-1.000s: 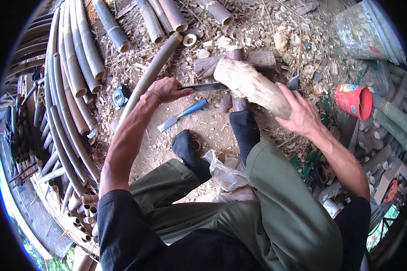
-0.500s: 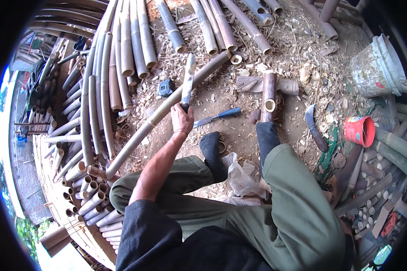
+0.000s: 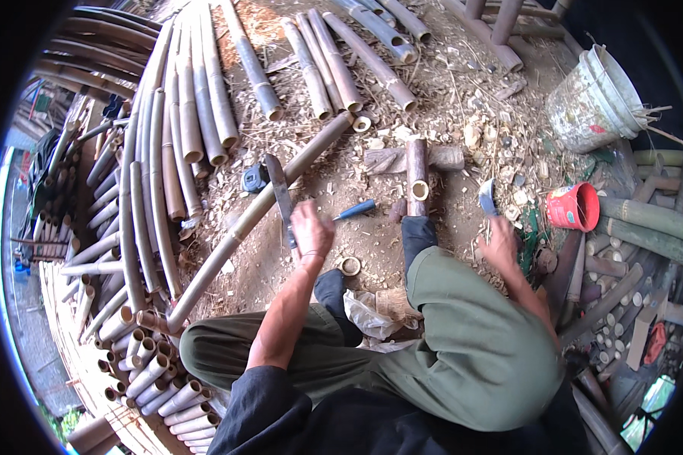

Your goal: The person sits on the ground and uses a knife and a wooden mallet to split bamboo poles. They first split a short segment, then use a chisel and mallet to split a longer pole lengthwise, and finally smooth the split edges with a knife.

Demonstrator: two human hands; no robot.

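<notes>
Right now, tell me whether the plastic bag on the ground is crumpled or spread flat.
Crumpled: the plastic bag shows bunched, uneven folds.

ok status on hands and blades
Left hand at long dark metal machete. Right hand at curved metal knife. Grips unclear. Machete crosses brown bamboo pole.

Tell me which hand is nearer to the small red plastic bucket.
Right. The right hand is left of the bucket and closer to the person's body, apart from it; the left hand is much farther left, holding a long dark-bladed knife.
</notes>
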